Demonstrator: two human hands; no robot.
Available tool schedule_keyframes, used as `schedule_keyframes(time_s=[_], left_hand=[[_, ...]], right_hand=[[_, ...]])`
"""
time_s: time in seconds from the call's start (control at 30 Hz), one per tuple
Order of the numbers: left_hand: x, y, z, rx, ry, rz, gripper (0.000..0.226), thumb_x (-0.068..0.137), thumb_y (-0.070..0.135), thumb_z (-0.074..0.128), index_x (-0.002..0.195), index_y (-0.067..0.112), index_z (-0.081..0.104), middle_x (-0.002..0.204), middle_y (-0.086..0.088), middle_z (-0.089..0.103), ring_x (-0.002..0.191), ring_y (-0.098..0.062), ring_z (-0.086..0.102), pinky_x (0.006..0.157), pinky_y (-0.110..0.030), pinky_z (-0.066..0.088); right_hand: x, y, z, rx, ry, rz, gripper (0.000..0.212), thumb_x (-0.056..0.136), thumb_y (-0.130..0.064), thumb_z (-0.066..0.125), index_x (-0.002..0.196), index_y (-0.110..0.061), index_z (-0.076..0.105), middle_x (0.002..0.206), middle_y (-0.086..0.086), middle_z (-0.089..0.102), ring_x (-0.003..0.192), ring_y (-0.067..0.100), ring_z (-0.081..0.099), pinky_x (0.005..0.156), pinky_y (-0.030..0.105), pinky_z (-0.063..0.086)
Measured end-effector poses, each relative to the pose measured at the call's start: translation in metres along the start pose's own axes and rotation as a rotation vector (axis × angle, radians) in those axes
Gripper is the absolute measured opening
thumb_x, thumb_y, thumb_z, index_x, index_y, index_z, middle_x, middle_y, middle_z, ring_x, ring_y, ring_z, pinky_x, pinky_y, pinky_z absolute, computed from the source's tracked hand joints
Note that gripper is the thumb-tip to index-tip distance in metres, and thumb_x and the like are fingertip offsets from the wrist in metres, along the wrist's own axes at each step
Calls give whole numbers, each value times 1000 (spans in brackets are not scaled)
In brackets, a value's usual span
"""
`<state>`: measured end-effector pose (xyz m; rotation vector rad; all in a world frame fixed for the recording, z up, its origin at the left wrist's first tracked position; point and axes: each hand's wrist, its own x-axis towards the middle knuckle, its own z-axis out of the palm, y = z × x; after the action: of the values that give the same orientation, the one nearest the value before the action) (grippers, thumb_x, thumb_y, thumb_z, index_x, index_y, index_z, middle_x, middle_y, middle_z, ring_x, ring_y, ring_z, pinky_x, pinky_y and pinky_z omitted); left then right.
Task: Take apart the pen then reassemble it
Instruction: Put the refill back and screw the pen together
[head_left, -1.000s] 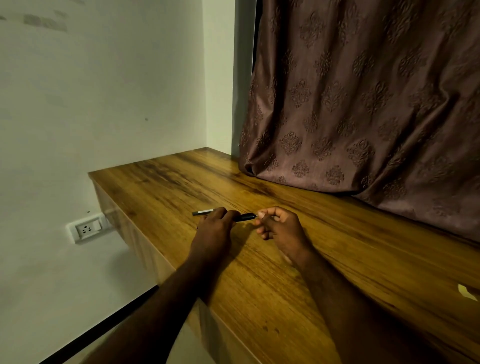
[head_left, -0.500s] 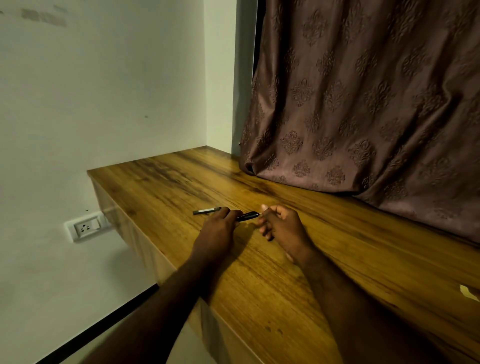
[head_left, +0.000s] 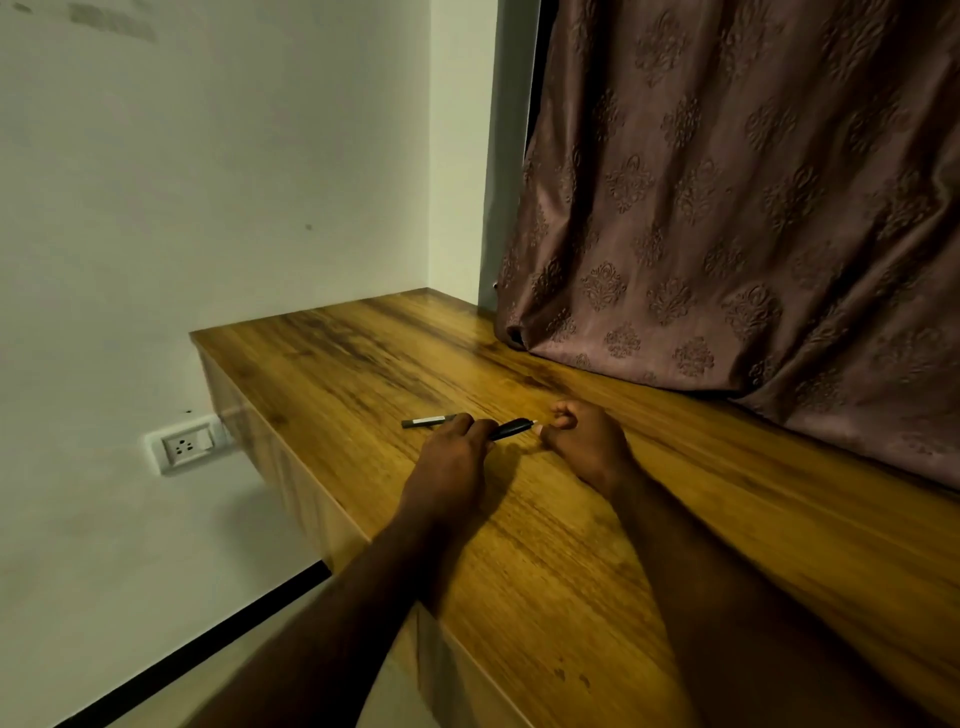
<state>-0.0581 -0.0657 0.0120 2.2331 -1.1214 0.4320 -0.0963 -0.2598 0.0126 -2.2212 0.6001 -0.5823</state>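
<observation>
Pen: a slim dark pen lies nearly level just above the desk, its grey far end sticking out to the left past the left hand and its black section pointing right.
Left hand: the left hand comes in palm down, its grip wrapped around the middle of the pen, fingers curled over the barrel.
Right hand: the right hand sits just beside the pen's right tip, fingers curled in loosely toward the thumb; a pale nail or tip shows at the meeting point, but whether this grip pinches the pen's end or merely touches it cannot be told.
Desk: a wooden desk with strong grain runs from the corner of the room toward the camera; both forearms rest across its near part.
Curtain: a brown patterned curtain hangs on the right, its hem bunched on the back of the desk.
Wall: a plain pale wall on the left carries a white socket plate below desk level.
</observation>
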Motion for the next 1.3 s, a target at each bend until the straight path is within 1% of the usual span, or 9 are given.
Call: schedule_keyframes(time_s=[0.17, 0.33, 0.43, 0.5, 0.6, 0.73, 0.8, 1.07, 1.3], left_hand=[[1, -2, 2, -3, 2, 2, 31, 90, 23, 52, 117, 10, 58, 111, -10, 62, 99, -26, 58, 82, -40, 48], [1, 0, -1, -1, 5, -37, 29, 92, 16, 51, 121, 13, 56, 114, -10, 62, 99, -28, 60, 83, -44, 49], [-1, 2, -4, 2, 2, -48, 29, 93, 16, 49, 121, 13, 56, 111, -12, 62, 96, -31, 60, 83, -45, 48], [-2, 4, -6, 33, -35, -37, 33, 93, 25, 45, 122, 14, 56, 112, -10, 61, 98, -29, 59, 83, -45, 48], [-5, 10, -10, 40, -88, -6, 63, 85, 52, 24, 123, 14, 58, 114, -6, 62, 100, -24, 57, 83, -43, 48], [-6, 10, -8, 28, -46, 11, 35, 92, 30, 51, 122, 16, 59, 109, -6, 63, 97, -25, 59, 80, -46, 50], [-6, 11, -8, -5, -18, 19, 32, 89, 20, 58, 120, 16, 60, 105, -7, 62, 93, -26, 60, 78, -47, 51], [-8, 8, -6, -29, -10, 54, 32, 88, 25, 57, 118, 17, 62, 100, -7, 61, 86, -27, 61, 75, -48, 51], [-6, 7, -5, -21, -24, 65, 33, 87, 22, 57, 120, 17, 62, 102, -7, 61, 87, -27, 61, 77, -49, 51]], right_hand=[[4, 1, 4, -175, 8, -67, 6, 86, -25, 64, 87, -23, 70, 92, -6, 72, 89, 18, 65, 81, 35, 53], [-14, -5, -9, 255, 76, -23, 9, 92, -12, 60, 95, -8, 68, 76, 3, 65, 62, 11, 57, 56, 24, 46], [-36, -10, -18, 464, -1, 19, 16, 93, 0, 55, 106, -1, 65, 72, 8, 62, 58, 14, 55, 54, 23, 48], [-53, -11, -21, 565, -15, 20, 18, 92, 5, 55, 108, -1, 62, 76, 12, 64, 61, 16, 58, 56, 24, 50], [-73, -11, -25, 673, 7, -10, 15, 90, 9, 55, 100, -2, 59, 77, 15, 64, 56, 11, 61, 53, 21, 51], [-80, -10, -25, 704, 29, -27, 15, 90, 7, 57, 90, -8, 62, 78, 17, 66, 62, 17, 62, 55, 22, 51], [-80, -12, -26, 694, 34, -23, 18, 90, 5, 57, 88, -11, 64, 75, 13, 66, 60, 13, 61, 53, 19, 50], [-78, -17, -25, 644, 25, -57, 19, 90, 7, 56, 98, -7, 65, 76, 8, 65, 55, 6, 58, 49, 16, 47], [-77, -16, -23, 621, 27, -63, 19, 88, 4, 61, 88, -15, 63, 75, 5, 68, 55, 6, 61, 48, 18, 49]])
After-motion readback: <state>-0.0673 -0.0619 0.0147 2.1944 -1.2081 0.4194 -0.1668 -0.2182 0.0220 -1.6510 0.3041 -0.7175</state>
